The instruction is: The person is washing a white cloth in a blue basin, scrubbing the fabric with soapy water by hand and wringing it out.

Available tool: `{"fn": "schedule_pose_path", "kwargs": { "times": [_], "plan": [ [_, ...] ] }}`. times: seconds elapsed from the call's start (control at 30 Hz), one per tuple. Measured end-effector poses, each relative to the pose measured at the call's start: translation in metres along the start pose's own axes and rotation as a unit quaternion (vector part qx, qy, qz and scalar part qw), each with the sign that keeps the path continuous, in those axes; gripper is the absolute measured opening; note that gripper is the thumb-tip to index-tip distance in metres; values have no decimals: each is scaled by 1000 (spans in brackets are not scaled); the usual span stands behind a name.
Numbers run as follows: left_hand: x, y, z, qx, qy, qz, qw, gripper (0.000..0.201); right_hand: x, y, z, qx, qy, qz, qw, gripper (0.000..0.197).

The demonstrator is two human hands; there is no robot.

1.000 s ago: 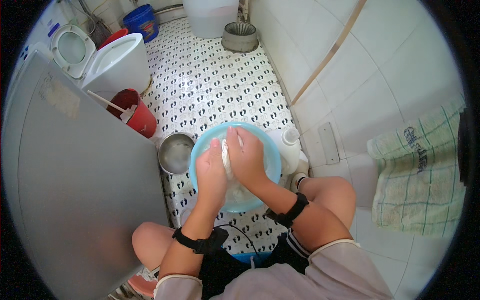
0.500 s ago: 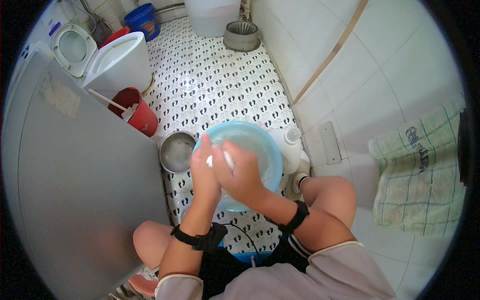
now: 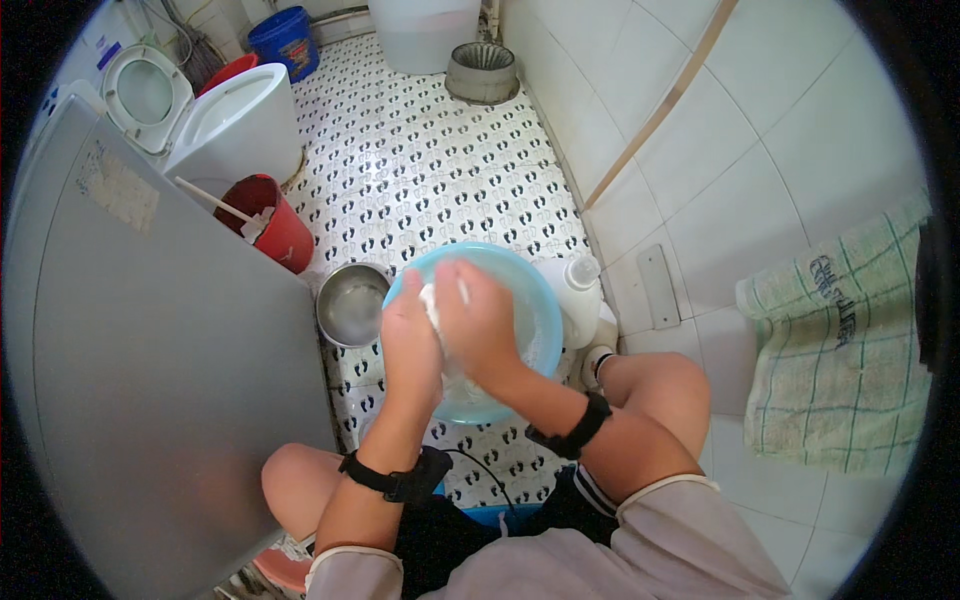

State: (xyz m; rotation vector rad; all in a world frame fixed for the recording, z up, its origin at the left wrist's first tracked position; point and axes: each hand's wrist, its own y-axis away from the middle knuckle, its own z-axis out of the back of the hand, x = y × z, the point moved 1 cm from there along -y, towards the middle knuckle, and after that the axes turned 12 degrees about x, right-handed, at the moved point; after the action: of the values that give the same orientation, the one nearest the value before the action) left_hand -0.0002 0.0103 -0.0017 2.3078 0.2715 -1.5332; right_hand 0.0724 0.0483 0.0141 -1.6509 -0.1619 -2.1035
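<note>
Both hands are together above a light blue basin (image 3: 549, 310) that contains cloudy, sudsy water. My left hand (image 3: 408, 335) is closed on one side of a small white cloth (image 3: 431, 303), thumb pointing away from me. Pressed against it, my right hand (image 3: 480, 322) grips the same cloth from the other side and is slightly blurred. Only a bit of white shows between the fingers, so the cloth's exact kind is hidden.
A steel bowl (image 3: 352, 306) stands left of the basin, and a white jug (image 3: 580, 306) stands close at its right. Further left are a grey panel (image 3: 190, 350), a red bucket (image 3: 287, 240) and a toilet (image 3: 245, 115). A checked towel (image 3: 840, 350) hangs on the right.
My right hand has slid a little away from me along the left hand, with the white cloth still between them. My left hand has barely moved.
</note>
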Motion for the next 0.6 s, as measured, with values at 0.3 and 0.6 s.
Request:
{"fn": "schedule_pose_path", "kwargs": {
  "times": [0.3,0.6],
  "plan": [
    [-10,7,-8,-18,34,8,999,41,-3,-1,1,1,-2,-10,1000,29],
    [-6,10,-10,11,28,10,1000,42,-2,-4,6,10,15,-6,1000,30]
  ]
}}
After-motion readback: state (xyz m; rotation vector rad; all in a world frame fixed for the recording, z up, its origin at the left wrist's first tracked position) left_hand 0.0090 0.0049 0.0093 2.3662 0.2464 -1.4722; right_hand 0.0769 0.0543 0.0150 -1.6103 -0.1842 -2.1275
